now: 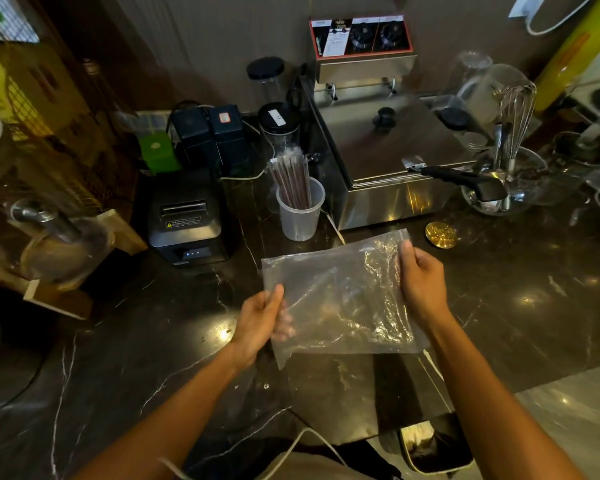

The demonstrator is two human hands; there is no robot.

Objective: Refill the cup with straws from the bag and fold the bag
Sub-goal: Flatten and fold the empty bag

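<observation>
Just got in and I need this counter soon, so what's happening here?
A person is holding an empty clear plastic bag above the dark counter, the left hand on its near-left edge and the right hand on its right edge. The wrapped straws already stand in the plastic cup by the fryer. The bag is spread out, not yet folded.

Bare left hand (258,320) and bare right hand (421,282); forearms uncovered, no sleeves, rings or watch visible.
</observation>
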